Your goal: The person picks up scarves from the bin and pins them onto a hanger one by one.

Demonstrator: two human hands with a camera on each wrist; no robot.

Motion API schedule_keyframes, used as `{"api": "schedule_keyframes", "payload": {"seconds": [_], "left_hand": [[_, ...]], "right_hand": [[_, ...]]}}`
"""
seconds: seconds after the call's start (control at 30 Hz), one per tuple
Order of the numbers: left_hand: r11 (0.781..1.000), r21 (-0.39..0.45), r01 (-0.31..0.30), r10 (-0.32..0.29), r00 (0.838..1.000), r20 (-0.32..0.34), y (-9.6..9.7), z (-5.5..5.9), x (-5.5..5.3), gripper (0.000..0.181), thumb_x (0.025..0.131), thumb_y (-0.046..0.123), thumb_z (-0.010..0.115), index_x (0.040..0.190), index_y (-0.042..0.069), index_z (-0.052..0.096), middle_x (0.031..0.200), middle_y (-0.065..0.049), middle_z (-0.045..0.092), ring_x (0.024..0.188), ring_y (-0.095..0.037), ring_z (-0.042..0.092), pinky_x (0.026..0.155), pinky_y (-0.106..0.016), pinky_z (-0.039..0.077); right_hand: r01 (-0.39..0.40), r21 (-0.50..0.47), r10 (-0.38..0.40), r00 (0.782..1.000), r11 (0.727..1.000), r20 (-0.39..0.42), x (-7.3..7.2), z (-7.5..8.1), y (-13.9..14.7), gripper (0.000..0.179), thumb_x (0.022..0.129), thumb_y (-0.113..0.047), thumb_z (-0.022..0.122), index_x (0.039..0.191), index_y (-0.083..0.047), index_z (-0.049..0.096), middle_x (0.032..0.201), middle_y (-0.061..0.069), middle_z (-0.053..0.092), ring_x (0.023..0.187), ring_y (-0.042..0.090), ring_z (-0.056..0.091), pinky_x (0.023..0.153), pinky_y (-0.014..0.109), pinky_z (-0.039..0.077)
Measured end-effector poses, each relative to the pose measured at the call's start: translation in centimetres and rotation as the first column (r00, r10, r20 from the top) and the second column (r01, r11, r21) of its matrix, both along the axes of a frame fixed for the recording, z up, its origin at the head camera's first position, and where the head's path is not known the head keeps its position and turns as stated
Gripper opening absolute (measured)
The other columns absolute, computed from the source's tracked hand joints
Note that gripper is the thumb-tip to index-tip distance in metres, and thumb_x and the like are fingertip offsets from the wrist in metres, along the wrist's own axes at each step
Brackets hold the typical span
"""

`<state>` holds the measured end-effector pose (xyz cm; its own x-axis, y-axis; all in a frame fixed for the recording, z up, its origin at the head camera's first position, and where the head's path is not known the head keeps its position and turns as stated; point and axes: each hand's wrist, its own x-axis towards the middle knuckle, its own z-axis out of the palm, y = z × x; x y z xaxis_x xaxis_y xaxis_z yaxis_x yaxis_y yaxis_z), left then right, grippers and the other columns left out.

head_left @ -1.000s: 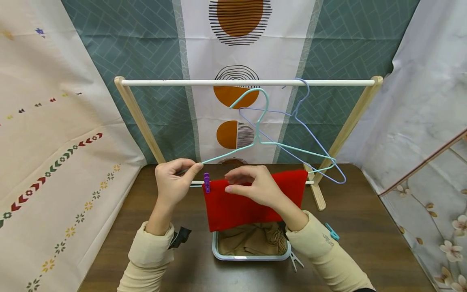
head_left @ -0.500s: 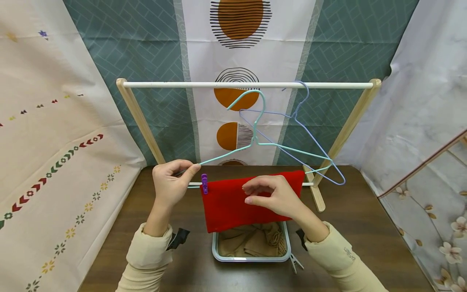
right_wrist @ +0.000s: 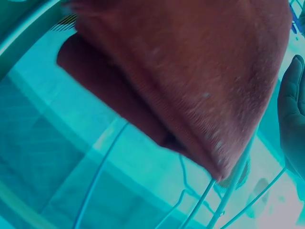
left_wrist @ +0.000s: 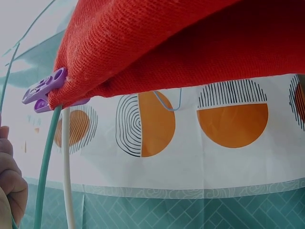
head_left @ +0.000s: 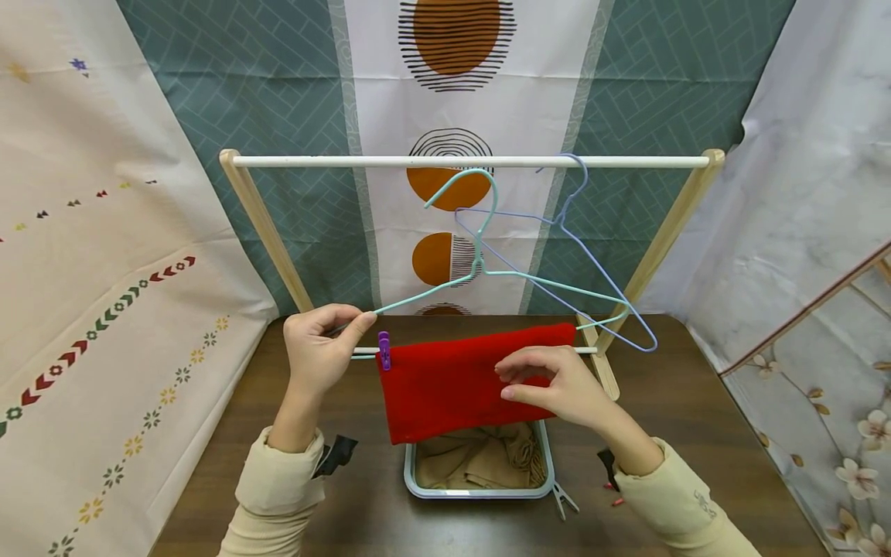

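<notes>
A mint-green wire hanger (head_left: pixel 431 292) is pinched at its left end by my left hand (head_left: pixel 316 346). Folded over its lower bar hangs a red knitted cloth (head_left: pixel 445 391). At the cloth's upper left corner a purple clothespin (head_left: pixel 384 351) clips it to the bar, also seen in the left wrist view on the cloth (left_wrist: pixel 143 47). My right hand (head_left: pixel 557 383) hovers in front of the cloth's right half, fingers loosely bent with nothing between them. Whether it touches the cloth cannot be told. No clip shows at the cloth's right corner.
A white-railed wooden rack (head_left: pixel 334 162) stands behind, with a lavender hanger (head_left: pixel 588 247) on its top rail. Below the cloth sits a grey-rimmed basin (head_left: pixel 480 493) holding brown cloth (head_left: pixel 459 460). A white clothespin (head_left: pixel 562 501) lies beside it. Something small and red (head_left: pixel 616 501) lies near my right sleeve.
My right hand has moved rightward across the cloth's front. My left hand, the mint hanger and the red cloth have shifted slightly left. The blue clothespin is no longer visible.
</notes>
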<state>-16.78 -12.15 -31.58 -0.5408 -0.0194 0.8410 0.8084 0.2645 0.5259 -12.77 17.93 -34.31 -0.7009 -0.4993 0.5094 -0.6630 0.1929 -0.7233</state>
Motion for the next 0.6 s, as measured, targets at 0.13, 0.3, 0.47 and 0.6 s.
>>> {"api": "schedule_keyframes", "payload": {"seconds": [0.13,0.3,0.47,0.6], "left_hand": [[1.000,0.009,0.006,-0.006,1.000,-0.005,0.0,-0.1,-0.1,0.012,0.063,-0.015,0.071,0.061,-0.005,0.065,0.054,-0.007,0.060,0.040,-0.005,0.034,0.038,-0.016,0.031],[1.000,0.013,-0.003,0.003,1.000,-0.009,0.0,-0.2,-0.2,0.012,0.062,-0.015,0.071,0.061,-0.004,0.065,0.054,-0.006,0.060,0.039,-0.005,0.034,0.038,-0.016,0.030],[1.000,0.014,-0.018,0.018,1.000,-0.002,-0.1,-0.1,-0.2,0.013,0.062,-0.016,0.072,0.061,-0.005,0.065,0.054,-0.004,0.060,0.040,-0.004,0.037,0.040,-0.013,0.033],[0.999,0.027,-0.022,0.022,1.000,0.001,-0.1,0.0,-0.2,0.012,0.062,-0.015,0.072,0.061,-0.005,0.065,0.055,-0.002,0.062,0.040,-0.004,0.038,0.041,-0.013,0.034]], "right_hand": [[0.015,0.001,-0.015,1.000,1.000,-0.011,0.1,-0.6,1.1,0.024,0.072,0.005,0.071,0.095,0.005,0.065,0.089,0.015,0.065,0.074,0.020,0.062,0.067,0.029,0.051],[0.042,0.017,-0.042,0.999,0.999,-0.034,0.2,-1.5,2.5,0.025,0.071,0.005,0.072,0.095,0.004,0.065,0.088,0.013,0.066,0.073,0.018,0.062,0.064,0.028,0.051],[0.038,0.002,-0.038,0.999,0.999,-0.010,0.4,-2.3,4.0,0.027,0.071,0.009,0.071,0.096,0.005,0.064,0.089,0.012,0.066,0.075,0.018,0.062,0.066,0.027,0.051],[0.067,0.001,-0.067,0.998,0.998,0.008,0.6,-2.9,5.0,0.027,0.070,0.009,0.070,0.096,0.006,0.064,0.088,0.012,0.066,0.075,0.017,0.062,0.068,0.023,0.051]]}}
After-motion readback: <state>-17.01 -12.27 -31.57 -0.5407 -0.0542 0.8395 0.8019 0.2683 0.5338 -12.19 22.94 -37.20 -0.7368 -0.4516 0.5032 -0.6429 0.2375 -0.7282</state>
